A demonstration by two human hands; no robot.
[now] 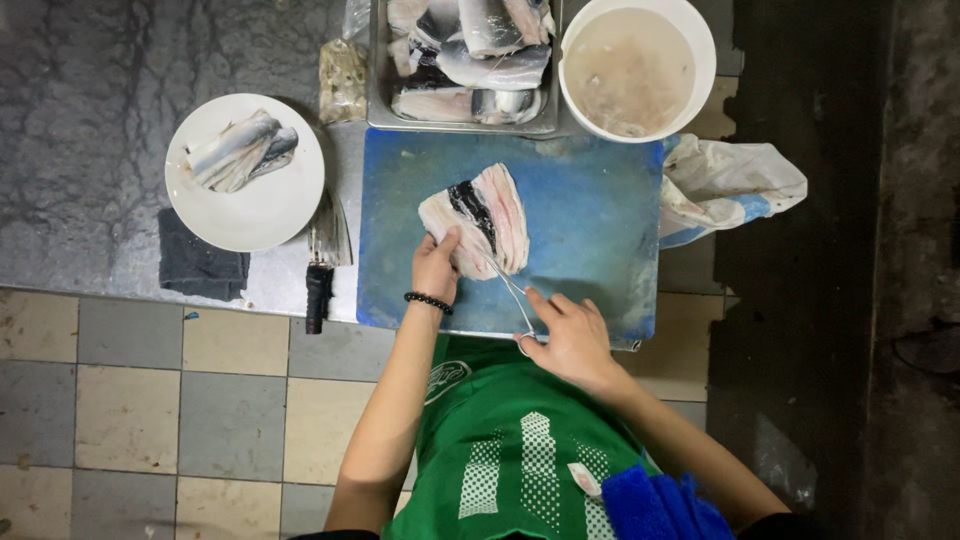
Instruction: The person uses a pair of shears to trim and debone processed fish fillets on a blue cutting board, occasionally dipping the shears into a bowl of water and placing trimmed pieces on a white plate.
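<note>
Left hand [436, 262] flat, fingers pressing fish fillet [480, 218] on blue cutting board [590, 230], right hand [572, 340] pinching tweezers [512, 292] shut, tips touching fillet's near edge.

Both bare forearms reach forward from the body, the left hand [436, 264] pressed flat with fingers spread (a dark bead bracelet circles its wrist), the right hand [572, 336] curled in a pinch, thumb and forefinger together.

Left hand [436, 268] pins fish fillet [478, 218] on blue board [590, 230]; right hand [572, 340] grips tweezers [512, 293].
</note>
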